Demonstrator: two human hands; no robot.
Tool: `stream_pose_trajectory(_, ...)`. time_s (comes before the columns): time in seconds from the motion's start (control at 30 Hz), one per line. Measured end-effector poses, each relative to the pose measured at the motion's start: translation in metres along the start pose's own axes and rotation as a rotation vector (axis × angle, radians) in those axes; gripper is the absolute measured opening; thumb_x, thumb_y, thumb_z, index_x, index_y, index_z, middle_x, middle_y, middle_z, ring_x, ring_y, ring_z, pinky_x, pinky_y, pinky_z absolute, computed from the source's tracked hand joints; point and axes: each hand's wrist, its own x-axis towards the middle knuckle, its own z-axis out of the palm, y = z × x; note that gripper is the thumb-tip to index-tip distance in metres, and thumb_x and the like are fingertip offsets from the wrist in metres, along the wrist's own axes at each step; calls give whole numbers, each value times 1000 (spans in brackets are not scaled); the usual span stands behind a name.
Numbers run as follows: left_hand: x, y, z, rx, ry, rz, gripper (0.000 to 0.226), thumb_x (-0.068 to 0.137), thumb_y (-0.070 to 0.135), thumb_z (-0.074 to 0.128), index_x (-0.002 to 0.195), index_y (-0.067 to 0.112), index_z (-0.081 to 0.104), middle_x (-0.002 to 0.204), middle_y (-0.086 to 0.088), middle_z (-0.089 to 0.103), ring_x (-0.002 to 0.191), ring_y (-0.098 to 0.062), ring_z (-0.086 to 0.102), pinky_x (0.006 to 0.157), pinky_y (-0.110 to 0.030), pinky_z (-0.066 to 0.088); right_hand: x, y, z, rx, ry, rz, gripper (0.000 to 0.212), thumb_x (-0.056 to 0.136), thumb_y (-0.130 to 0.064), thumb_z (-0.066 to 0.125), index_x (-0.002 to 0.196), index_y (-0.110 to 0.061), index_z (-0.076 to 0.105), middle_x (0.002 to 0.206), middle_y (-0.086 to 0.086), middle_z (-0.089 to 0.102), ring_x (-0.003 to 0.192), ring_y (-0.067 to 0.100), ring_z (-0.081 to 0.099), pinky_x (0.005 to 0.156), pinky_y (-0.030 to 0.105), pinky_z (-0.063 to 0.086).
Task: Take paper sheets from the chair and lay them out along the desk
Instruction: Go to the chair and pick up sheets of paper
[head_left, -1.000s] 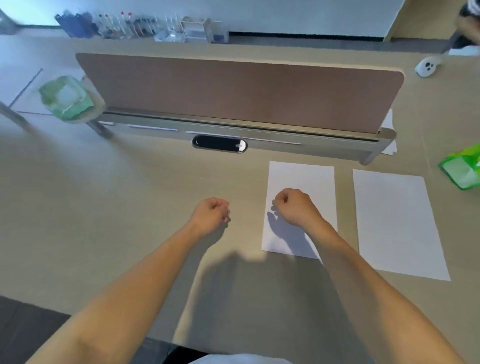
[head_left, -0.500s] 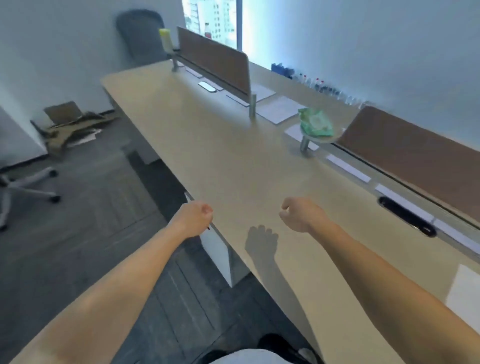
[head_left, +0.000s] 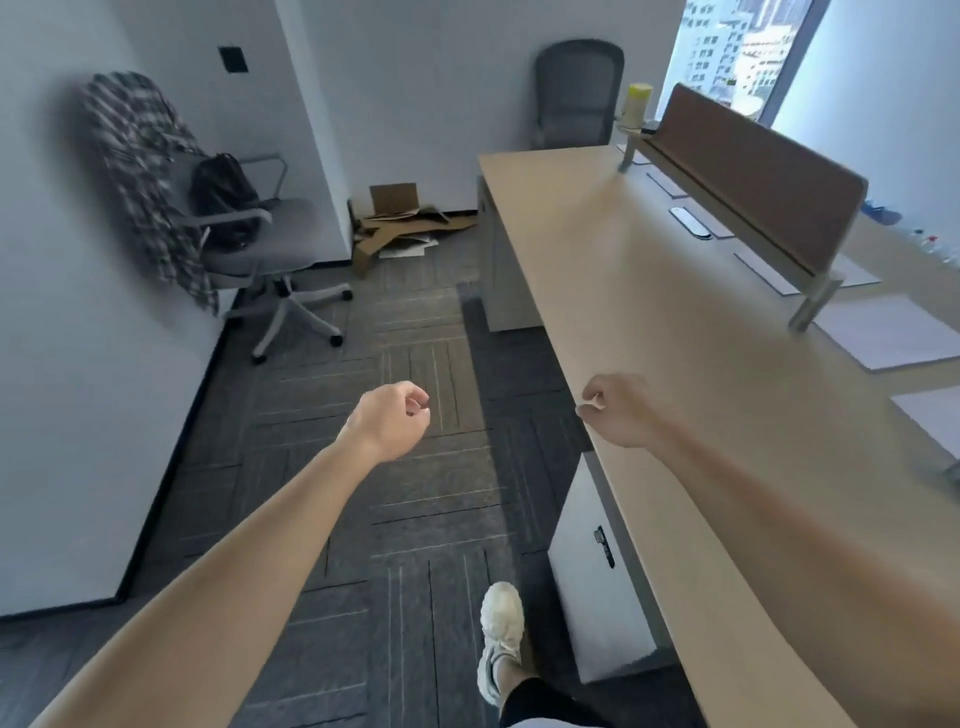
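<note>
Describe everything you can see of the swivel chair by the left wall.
The swivel chair stands upright on the dark carpet beside the left wall. It has a grey padded seat, pale looped armrests and a pale star base on black castors. A plaid shirt hangs over its back and a black bag sits on the seat. No paper shows on it.

Found paper sheets (head_left: 883, 332) on the tabletop (head_left: 649, 312) cut off by the right edge. Noted motion blur over the plaid shirt (head_left: 140, 171) draped on the chair (head_left: 260, 254); cannot confirm any sheets on its seat. Unable to identify the small bottles (head_left: 930, 244) at far right: too small. Traced both forearms (head_left: 208, 587) only to the lower edge.
</note>
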Motion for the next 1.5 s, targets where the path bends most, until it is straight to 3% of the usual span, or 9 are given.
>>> stream_pose_trajectory(0.33, 239, -5, -115, 49, 128, -86, 30, 96, 33, 57, 124, 24, 62, 116, 6, 63, 99, -11, 57, 82, -28, 44, 272, -63, -56, 36, -13, -121, 33, 97, -30, 53, 108, -1, 65, 109, 11, 67, 98, 31, 62, 85, 40, 54)
stream_pose_trajectory(0.47, 316, -24, -145, 52, 138, -97, 29, 97, 32, 57, 124, 23, 61, 111, 7, 62, 98, -11, 58, 80, -26, 43, 363, -94, -76, -36, -37, -170, 24, 99, -31, 51, 94, -10, 62, 91, 7, 61, 87, 30, 59, 69, 33, 46)
stream_pose_trajectory(0.67, 458, -75, -188, 21, 106, -115, 25, 96, 34, 57, 118, 25, 63, 108, 8, 63, 99, -12, 60, 82, -30, 47, 510, -138, -80, -122, -77, -168, 26, 100, -35, 51, 114, -16, 60, 110, 3, 58, 93, 21, 51, 77, 31, 44)
stream_pose_trajectory(0.73, 512, -87, -207, 6, 83, -89, 23, 97, 33, 57, 117, 24, 64, 110, 6, 64, 101, -13, 59, 84, -29, 45, 554, -156, -85, -130, -85, -140, 15, 100, -34, 51, 99, -20, 58, 97, -1, 52, 89, 21, 48, 69, 29, 40)
stream_pose_trajectory(0.8, 568, -95, -225, 25, 52, -49, 23, 97, 31, 57, 118, 23, 64, 112, 5, 64, 101, -11, 58, 82, -27, 44, 593, -172, -94, -130, -92, -111, 28, 99, -32, 51, 74, -27, 42, 79, -8, 42, 79, 19, 43, 56, 26, 32)
stream_pose_trajectory(0.87, 623, -96, -242, 62, 26, -20, 22, 97, 32, 58, 117, 24, 65, 113, 5, 66, 101, -12, 60, 82, -27, 47, 632, -184, -105, -123, -93, -82, 37, 98, -29, 50, 66, -28, 32, 71, -8, 38, 68, 16, 40, 52, 25, 28)
stream_pose_trajectory(0.97, 698, -92, -267, 118, 4, 10, 22, 97, 32, 57, 116, 24, 64, 115, 4, 67, 101, -13, 61, 82, -28, 48, 694, -195, -118, -114, -86, -59, 17, 98, -30, 50, 86, -20, 56, 91, -1, 58, 85, 21, 54, 67, 29, 42)
stream_pose_trajectory(1.07, 772, -82, -281, 205, 8, 44, 25, 97, 34, 55, 120, 24, 63, 114, 3, 67, 101, -15, 61, 82, -30, 50, 760, -197, -132, -69, -53, -21, 28, 99, -34, 51, 117, -15, 62, 115, 4, 63, 102, 21, 57, 81, 31, 46)
stream_pose_trajectory(1.5, 1118, -44, -313, 409, -96, -13, 34, 96, 37, 56, 127, 24, 60, 118, 2, 65, 101, -17, 60, 83, -29, 47, 1115, -178, -171, 97, -60, -39, 38, 100, -33, 51, 131, -11, 57, 127, 9, 63, 115, 27, 58, 93, 34, 46)
